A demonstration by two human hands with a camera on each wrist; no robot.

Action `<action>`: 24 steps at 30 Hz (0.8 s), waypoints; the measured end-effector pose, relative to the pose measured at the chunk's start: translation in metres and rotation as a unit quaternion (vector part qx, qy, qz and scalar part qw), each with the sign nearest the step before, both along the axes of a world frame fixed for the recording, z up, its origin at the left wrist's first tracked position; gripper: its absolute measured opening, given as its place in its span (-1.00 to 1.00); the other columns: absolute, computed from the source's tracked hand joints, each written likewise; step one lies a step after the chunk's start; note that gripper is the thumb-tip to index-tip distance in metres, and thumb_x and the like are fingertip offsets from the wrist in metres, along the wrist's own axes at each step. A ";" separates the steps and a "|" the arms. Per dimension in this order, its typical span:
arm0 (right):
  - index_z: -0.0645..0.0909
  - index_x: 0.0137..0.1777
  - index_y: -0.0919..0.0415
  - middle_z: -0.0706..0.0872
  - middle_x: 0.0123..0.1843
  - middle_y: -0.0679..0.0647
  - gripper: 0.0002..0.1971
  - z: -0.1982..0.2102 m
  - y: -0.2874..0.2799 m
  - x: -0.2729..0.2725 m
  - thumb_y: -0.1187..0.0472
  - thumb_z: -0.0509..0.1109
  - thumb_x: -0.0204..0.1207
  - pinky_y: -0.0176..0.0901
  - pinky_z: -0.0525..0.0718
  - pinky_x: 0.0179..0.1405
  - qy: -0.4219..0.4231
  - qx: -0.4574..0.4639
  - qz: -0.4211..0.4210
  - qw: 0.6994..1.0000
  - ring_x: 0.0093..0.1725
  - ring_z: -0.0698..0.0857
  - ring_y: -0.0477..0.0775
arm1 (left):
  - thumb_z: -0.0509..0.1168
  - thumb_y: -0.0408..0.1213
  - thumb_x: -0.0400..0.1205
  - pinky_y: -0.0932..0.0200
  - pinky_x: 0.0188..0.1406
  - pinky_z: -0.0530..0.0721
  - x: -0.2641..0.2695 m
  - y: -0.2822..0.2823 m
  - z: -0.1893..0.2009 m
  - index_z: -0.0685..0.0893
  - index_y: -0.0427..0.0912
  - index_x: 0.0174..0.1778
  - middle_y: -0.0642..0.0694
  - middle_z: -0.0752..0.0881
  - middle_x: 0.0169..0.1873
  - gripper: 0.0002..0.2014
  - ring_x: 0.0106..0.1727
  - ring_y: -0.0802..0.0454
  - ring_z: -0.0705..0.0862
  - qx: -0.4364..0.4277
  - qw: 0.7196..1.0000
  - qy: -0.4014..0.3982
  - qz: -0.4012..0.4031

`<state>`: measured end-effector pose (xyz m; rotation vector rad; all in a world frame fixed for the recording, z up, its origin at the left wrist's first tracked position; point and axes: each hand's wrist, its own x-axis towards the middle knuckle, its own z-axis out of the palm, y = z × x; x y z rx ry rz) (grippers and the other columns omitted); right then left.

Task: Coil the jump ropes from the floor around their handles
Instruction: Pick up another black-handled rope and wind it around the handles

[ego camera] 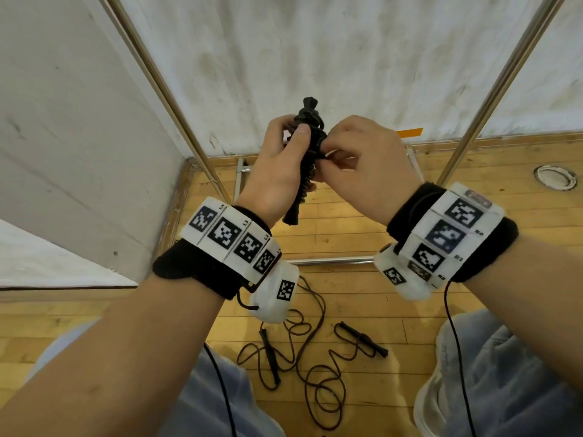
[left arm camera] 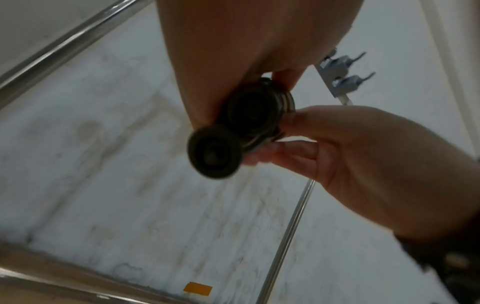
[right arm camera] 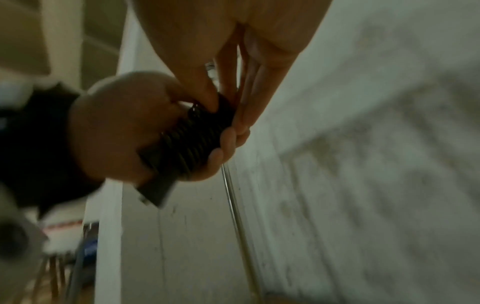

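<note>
A black jump rope, coiled tightly round its two handles (ego camera: 307, 159), is held upright in front of me at chest height. My left hand (ego camera: 284, 159) grips the bundle, thumb pressed on its front. My right hand (ego camera: 340, 152) pinches the rope at the bundle's right side. The left wrist view shows the handles' round ends (left arm camera: 214, 152) from below, coils (left arm camera: 259, 115) between both hands. The right wrist view shows the coils (right arm camera: 192, 135) in the left hand's fingers (right arm camera: 221, 152). A second black rope (ego camera: 315, 367) lies loose on the wooden floor, its handles (ego camera: 362, 339) apart.
Two slanted metal poles (ego camera: 164, 99) and a low metal bar (ego camera: 334, 260) frame the corner ahead. White walls (ego camera: 79, 137) meet at the left. My knees in light blue trousers (ego camera: 504, 373) flank the loose rope. A round floor fitting (ego camera: 555, 177) sits far right.
</note>
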<state>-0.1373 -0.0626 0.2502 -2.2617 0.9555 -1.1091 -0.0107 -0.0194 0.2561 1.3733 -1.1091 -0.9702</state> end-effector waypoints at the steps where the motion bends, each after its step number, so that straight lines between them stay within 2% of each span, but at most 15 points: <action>1: 0.74 -0.19 0.19 0.64 -0.14 0.00 -0.94 0.000 0.000 0.001 0.25 0.44 0.44 -0.15 0.68 -0.10 -0.026 0.077 0.003 0.997 -0.19 0.71 0.01 | 0.02 -0.13 0.79 0.16 -0.33 0.66 0.000 0.001 -0.001 0.41 -0.08 0.26 -0.08 0.68 -0.10 -0.81 -0.30 0.07 0.65 -0.022 0.999 -0.038 0.009; 3: 0.75 -0.27 0.11 0.73 -0.21 0.03 -0.91 0.002 0.001 0.003 0.18 0.47 0.44 -0.05 0.72 -0.07 -0.107 0.224 0.018 0.968 -0.21 0.74 0.01 | 0.03 -0.09 0.77 0.27 -0.41 0.57 -0.002 0.001 -0.003 0.43 -0.07 0.24 -0.03 0.69 -0.12 -0.79 -0.35 0.15 0.61 -0.067 0.993 -0.089 0.037; 5: 0.77 -0.27 0.16 0.78 -0.29 0.13 -0.89 0.004 0.003 0.005 0.18 0.47 0.45 0.02 0.77 -0.14 -0.175 0.317 0.025 0.932 -0.35 0.74 0.02 | 0.08 0.00 0.72 0.27 -0.38 0.57 -0.003 0.000 -0.003 0.47 -0.02 0.19 0.04 0.70 -0.13 -0.76 -0.36 0.21 0.62 -0.091 0.987 -0.119 0.060; 7: 0.75 -0.32 0.19 0.74 -0.45 0.08 -0.86 0.005 0.004 0.007 0.22 0.44 0.44 -0.02 0.75 -0.28 -0.188 0.339 0.007 0.922 -0.47 0.69 0.00 | 0.19 0.04 0.66 0.20 -0.33 0.63 -0.005 -0.001 -0.004 0.53 0.01 0.17 0.07 0.72 -0.17 -0.74 -0.34 0.20 0.66 -0.091 0.983 -0.139 0.077; 10: 0.62 -0.45 0.17 0.58 -0.65 -0.06 -0.78 0.002 0.001 0.009 0.24 0.37 0.43 -0.11 0.68 -0.42 -0.196 0.356 -0.030 0.913 -0.56 0.63 0.01 | 0.27 0.00 0.63 0.15 -0.32 0.65 -0.007 -0.005 -0.004 0.60 0.04 0.12 0.09 0.73 -0.23 -0.79 -0.29 0.15 0.72 -0.094 0.980 -0.147 0.098; 12: 0.54 -0.44 0.19 0.52 -0.67 -0.07 -0.78 0.001 -0.008 0.005 0.23 0.33 0.43 -0.14 0.62 -0.43 -0.223 0.384 -0.059 0.894 -0.58 0.59 0.02 | 0.27 0.02 0.60 0.11 -0.38 0.63 -0.007 -0.004 -0.003 0.59 0.18 0.01 0.14 0.73 -0.29 -0.88 -0.37 0.11 0.69 -0.098 0.978 -0.159 0.096; 14: 0.52 -0.39 0.25 0.46 -0.58 0.02 -0.83 0.001 -0.019 -0.004 0.26 0.32 0.42 -0.18 0.58 -0.49 -0.259 0.399 -0.077 0.876 -0.60 0.57 0.02 | 0.26 0.02 0.57 0.14 -0.43 0.61 -0.008 -0.002 -0.003 0.56 0.30 -0.08 0.24 0.71 -0.36 -0.95 -0.44 0.13 0.65 -0.101 0.977 -0.170 0.085; 17: 0.53 -0.32 0.27 0.44 -0.47 0.07 -0.86 -0.004 -0.026 -0.009 0.27 0.30 0.44 -0.20 0.58 -0.53 -0.259 0.411 -0.056 0.872 -0.59 0.61 0.05 | 0.25 -0.01 0.55 0.20 -0.50 0.60 -0.008 -0.001 -0.005 0.55 0.29 -0.10 0.21 0.69 -0.39 -0.93 -0.47 0.12 0.63 -0.095 0.981 -0.143 0.089; 20: 0.59 -0.12 0.24 0.56 -0.40 0.08 -0.90 -0.010 -0.020 -0.002 0.26 0.26 0.54 -0.20 0.61 -0.49 -0.217 0.421 -0.025 0.880 -0.54 0.68 0.07 | 0.26 -0.07 0.56 0.25 -0.53 0.59 -0.007 -0.003 -0.007 0.55 0.06 -0.01 0.03 0.67 -0.32 -0.87 -0.46 0.08 0.63 -0.087 0.987 -0.100 0.086; 22: 0.61 -0.08 0.20 0.64 -0.46 0.05 -0.88 -0.010 -0.018 0.002 0.26 0.24 0.60 -0.18 0.65 -0.48 -0.206 0.419 0.000 0.884 -0.53 0.68 0.06 | 0.25 -0.11 0.56 0.14 -0.44 0.65 -0.007 -0.004 -0.006 0.54 -0.06 0.01 -0.05 0.67 -0.27 -0.83 -0.40 0.05 0.66 -0.071 0.992 -0.083 0.066; 24: 0.63 -0.16 0.21 0.65 -0.54 0.01 -0.84 -0.009 -0.018 0.004 0.30 0.25 0.62 -0.19 0.65 -0.51 -0.201 0.407 0.001 0.891 -0.57 0.66 0.02 | 0.24 -0.12 0.52 -0.05 -0.31 0.67 -0.008 -0.005 -0.006 0.53 -0.08 -0.08 -0.08 0.67 -0.28 -0.85 -0.34 -0.04 0.67 -0.043 0.996 -0.059 0.050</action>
